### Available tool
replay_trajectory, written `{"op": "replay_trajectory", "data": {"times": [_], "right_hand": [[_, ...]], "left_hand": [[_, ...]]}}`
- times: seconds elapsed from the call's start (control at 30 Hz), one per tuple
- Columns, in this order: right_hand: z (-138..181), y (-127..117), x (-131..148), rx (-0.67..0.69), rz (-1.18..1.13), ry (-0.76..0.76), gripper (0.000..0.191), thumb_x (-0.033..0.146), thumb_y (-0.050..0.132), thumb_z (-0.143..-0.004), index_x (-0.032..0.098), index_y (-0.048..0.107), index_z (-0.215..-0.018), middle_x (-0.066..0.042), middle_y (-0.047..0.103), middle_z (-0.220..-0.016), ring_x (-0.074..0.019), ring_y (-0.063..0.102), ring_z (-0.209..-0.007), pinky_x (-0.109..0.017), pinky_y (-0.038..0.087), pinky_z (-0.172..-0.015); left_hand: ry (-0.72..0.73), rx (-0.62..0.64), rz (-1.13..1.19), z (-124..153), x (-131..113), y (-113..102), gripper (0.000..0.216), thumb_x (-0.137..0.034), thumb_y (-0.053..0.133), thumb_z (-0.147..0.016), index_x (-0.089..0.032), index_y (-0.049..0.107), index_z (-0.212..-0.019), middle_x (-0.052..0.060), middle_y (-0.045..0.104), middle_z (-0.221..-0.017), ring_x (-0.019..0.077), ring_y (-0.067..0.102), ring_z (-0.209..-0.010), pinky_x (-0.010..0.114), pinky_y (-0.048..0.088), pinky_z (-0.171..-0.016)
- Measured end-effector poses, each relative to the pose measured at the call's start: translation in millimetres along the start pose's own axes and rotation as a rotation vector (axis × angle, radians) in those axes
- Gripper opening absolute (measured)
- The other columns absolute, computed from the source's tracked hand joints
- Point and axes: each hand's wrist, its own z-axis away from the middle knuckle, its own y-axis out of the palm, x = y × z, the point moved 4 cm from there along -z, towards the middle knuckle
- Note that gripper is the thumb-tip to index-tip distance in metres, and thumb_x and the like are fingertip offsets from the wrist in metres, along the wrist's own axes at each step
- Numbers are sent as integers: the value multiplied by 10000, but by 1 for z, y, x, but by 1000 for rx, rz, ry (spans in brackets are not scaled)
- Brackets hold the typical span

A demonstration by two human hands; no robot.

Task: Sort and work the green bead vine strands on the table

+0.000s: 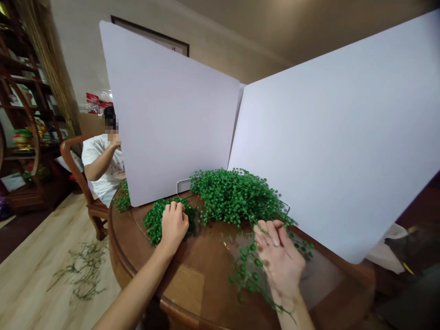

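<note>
My right hand [277, 254] is palm up at the front right of a large heap of green artificial sprigs with small round beads or leaves [233, 197]. Its fingers are curled in on a green sprig [248, 270], whose stem hangs down past the wrist and blurs a little. On a smaller green pile [154, 222] at the left rests my left hand [174, 224], back up with the fingers bent. Whatever lies under those fingers is hidden.
Two tall white boards [178, 119] stand behind the heaps on the round wooden table [216, 279], near a thin metal stand [184, 185]. Left of them a person in a white shirt [99, 160] sits on a wooden chair [74, 149]. Loose stems [85, 270] lie on the floor.
</note>
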Motion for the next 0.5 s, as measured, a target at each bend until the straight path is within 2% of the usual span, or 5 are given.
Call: {"op": "replay_trajectory", "data": {"times": [0.13,0.27,0.33,0.43,0.5], "right_hand": [[7,-8,4,-10,-48,-113,129,320,646,-803,236,558,-763,54,265,-590,-135,345,-529,-297,373,-492],[7,-14,5,-36,70,-71,148,344,632,-803,257,537,-730,49,319,-570,-165,376,-536,-348,402,-553],[6,-14,3,-27,85,-55,151,340,628,-812,259,534,-728,53,316,-564,-166,376,-534,-353,406,-565],[6,-12,-2,-35,7,-52,108,303,622,-820,252,547,-762,61,279,-575,-152,350,-523,-332,388,-543],[6,-9,-6,-21,-30,-42,87,299,619,-816,244,561,-780,60,279,-583,-147,353,-529,-326,384,-540]], "left_hand": [[5,-21,112,2,-6,-4,105,-120,480,-842,-196,552,-852,89,564,-915,268,501,-908,395,420,-802],[116,33,526,7,-35,-15,116,-186,439,-915,-196,555,-913,65,576,-941,220,526,-936,369,425,-860],[142,182,802,11,-56,-15,172,-279,417,-956,-189,564,-956,58,595,-947,193,548,-914,338,439,-855],[125,551,1171,18,-91,-8,339,-416,376,-977,-171,611,-982,56,644,-914,173,584,-882,309,457,-836],[95,717,1325,23,-111,-4,380,-478,440,-943,-151,632,-941,59,658,-892,169,592,-855,299,455,-819]]}}
